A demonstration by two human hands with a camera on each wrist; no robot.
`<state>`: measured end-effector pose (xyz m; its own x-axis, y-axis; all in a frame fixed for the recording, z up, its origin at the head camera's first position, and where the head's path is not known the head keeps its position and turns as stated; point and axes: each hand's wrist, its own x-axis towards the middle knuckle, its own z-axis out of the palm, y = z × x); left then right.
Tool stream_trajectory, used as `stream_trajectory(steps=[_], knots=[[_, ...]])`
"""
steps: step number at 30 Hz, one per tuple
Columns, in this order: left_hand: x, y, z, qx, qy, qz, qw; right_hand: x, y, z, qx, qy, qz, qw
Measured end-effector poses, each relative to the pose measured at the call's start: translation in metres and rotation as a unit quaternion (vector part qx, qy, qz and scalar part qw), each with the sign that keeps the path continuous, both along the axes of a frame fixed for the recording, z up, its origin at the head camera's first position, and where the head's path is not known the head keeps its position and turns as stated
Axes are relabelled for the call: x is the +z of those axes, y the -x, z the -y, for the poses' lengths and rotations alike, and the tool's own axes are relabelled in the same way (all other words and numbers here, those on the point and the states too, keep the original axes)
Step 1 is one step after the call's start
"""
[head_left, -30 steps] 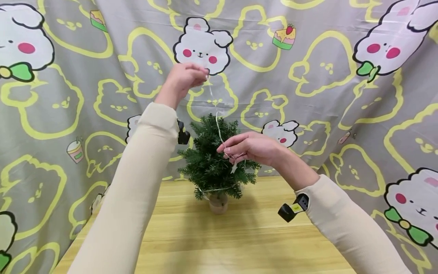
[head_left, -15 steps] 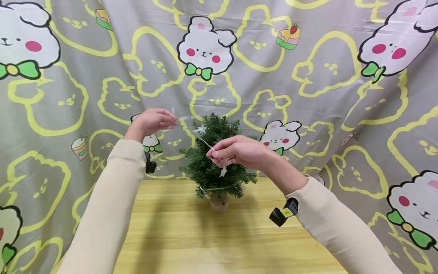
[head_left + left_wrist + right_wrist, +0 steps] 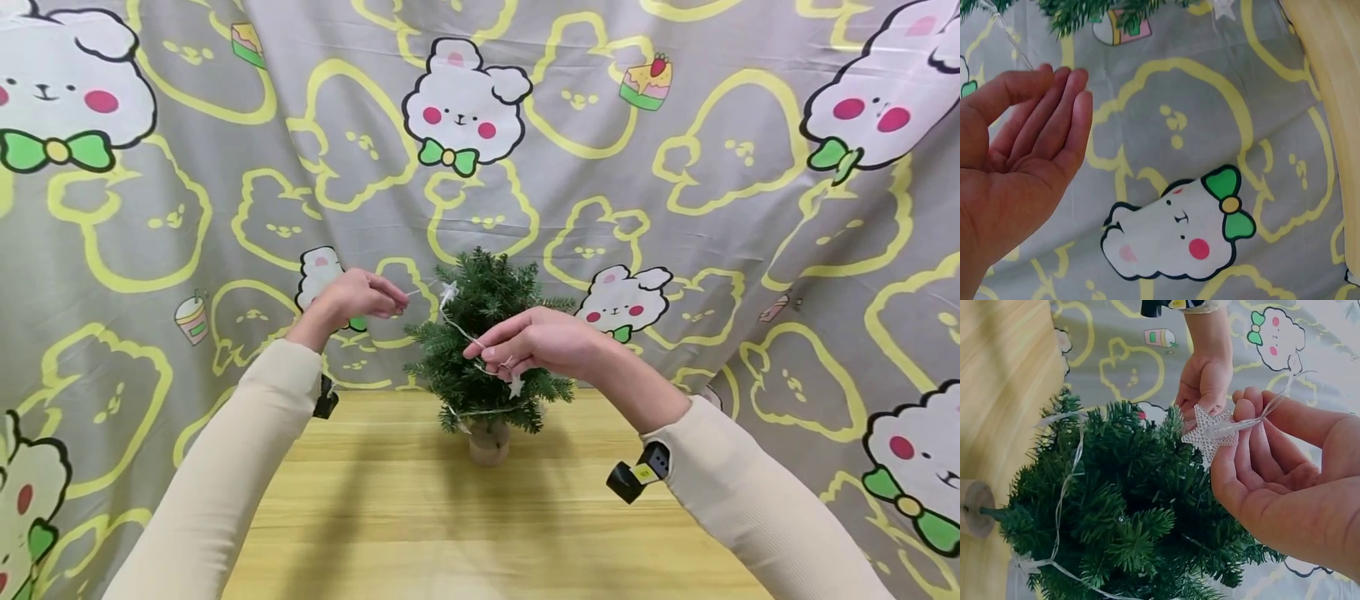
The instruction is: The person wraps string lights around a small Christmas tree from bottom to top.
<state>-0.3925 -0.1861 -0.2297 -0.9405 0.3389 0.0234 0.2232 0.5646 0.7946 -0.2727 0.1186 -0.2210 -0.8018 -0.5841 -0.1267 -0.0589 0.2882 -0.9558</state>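
Note:
A small green artificial Christmas tree [image 3: 480, 287] stands upright on a pale round base [image 3: 489, 448]. Left of the tree, my left hand [image 3: 358, 297] pinches a thin clear wire of a star string light [image 3: 459, 330] between thumb and fingertips. My right hand [image 3: 551, 343] is in front of the branches and pinches another stretch of that string. One star [image 3: 448, 292] hangs on the wire between both hands; another star [image 3: 1209, 436] dangles below the right fingers. In the right wrist view, a lower length of wire [image 3: 1060, 509] lies round the bottom branches.
The tree stands near the back of a light wooden table [image 3: 465, 533]. Behind and on both sides hangs a grey curtain [image 3: 360, 108] with cartoon print. Black wrist cameras [image 3: 637, 473] sit on the cream sleeves.
My left hand has come down and to the left from high above the tree, drawing the wire to the tree's left side. The right hand has stayed near the branches, keeping its hold.

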Motion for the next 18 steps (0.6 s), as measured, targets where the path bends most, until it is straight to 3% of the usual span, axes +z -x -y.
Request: stream_trajectory(steps=[5,13,18], knots=[[-0.004,-0.004,-0.008,0.016,0.012,-0.002,0.9998,-0.003,-0.002,-0.009,-0.003,-0.017,-0.005,1.000],[-0.009,-0.011,-0.009,-0.009,0.011,0.001,0.9999,-0.005,-0.007,-0.034,-0.002,-0.038,-0.017,0.999],[-0.008,-0.014,-0.009,-0.007,-0.003,0.005,1.0000,-0.008,-0.008,-0.044,0.026,-0.031,-0.022,0.999]])
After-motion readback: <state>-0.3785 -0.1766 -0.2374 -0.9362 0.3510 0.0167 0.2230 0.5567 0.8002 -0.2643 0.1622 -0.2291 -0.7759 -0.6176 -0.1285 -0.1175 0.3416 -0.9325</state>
